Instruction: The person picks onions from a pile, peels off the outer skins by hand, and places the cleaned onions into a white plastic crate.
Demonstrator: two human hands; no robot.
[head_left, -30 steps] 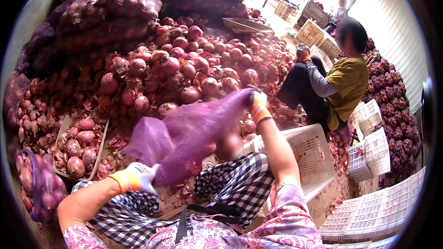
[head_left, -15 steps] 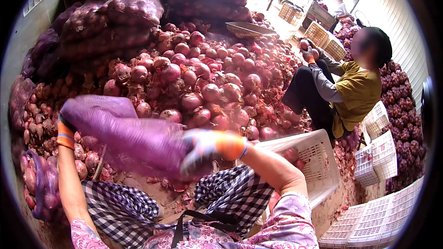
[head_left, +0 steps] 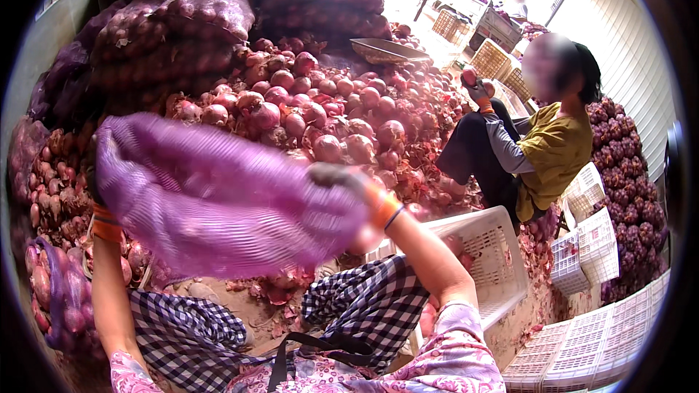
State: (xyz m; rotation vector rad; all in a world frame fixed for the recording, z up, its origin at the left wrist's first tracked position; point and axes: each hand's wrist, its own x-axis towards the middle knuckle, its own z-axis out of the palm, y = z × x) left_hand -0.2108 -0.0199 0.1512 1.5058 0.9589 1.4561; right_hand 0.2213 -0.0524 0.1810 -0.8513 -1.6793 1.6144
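Purple net bag [head_left: 218, 236]: stretched out before the onion heap [head_left: 325, 148] | right hand [head_left: 348, 183]: blurred fingers pinching its rim | left hand [head_left: 94, 182]: at opposite end, fingers hidden, I can't tell their grip

two gloved hands [head_left: 348, 180] — one held mesh bag [head_left: 218, 218], one shallow pan [head_left: 389, 51], one yellow-shirted worker [head_left: 559, 153] — onions [head_left: 328, 148] beyond counting

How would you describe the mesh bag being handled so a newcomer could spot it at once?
Find the large heap of red onions filling the middle of the view. In front of it, above the checked trousers, a purple mesh bag is spread between the gloved hands. Unlike the bulging sacks stacked behind the heap, it is slack, with no onions visible inside.
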